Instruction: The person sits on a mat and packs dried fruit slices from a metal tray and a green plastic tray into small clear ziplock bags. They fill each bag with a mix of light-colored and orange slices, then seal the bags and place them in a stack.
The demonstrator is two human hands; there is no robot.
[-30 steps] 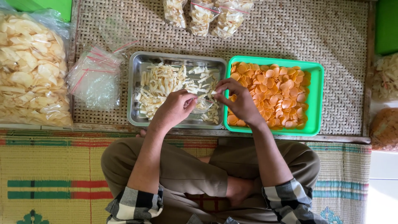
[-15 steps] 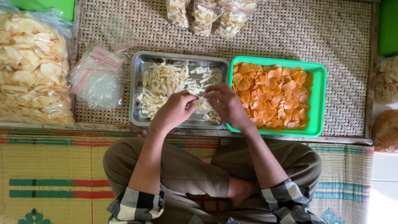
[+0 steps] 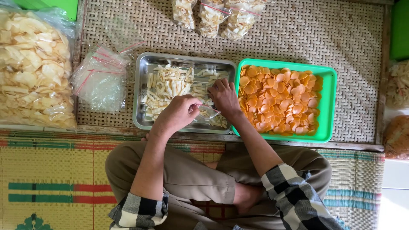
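Observation:
A steel tray (image 3: 142, 99) holds pale, long crackers (image 3: 167, 87). Over its near right part, my left hand (image 3: 179, 113) pinches the mouth of a small clear plastic bag (image 3: 208, 112) with a red strip. My right hand (image 3: 224, 96) rests on the crackers at the tray's right side, fingers curled among the pieces right beside the bag's opening. To the right stands a green tray (image 3: 329, 105) filled with round orange crackers (image 3: 277, 99).
A pile of clear empty bags (image 3: 100, 79) lies left of the steel tray. A big bag of pale crackers (image 3: 32, 70) sits far left. Three filled small bags (image 3: 215, 15) lie at the far edge of the woven mat (image 3: 306, 38). More snacks (image 3: 398, 136) stand at right.
My right hand has moved farther onto the crackers in the steel tray. My left hand keeps holding the small bag, shifted slightly to the right.

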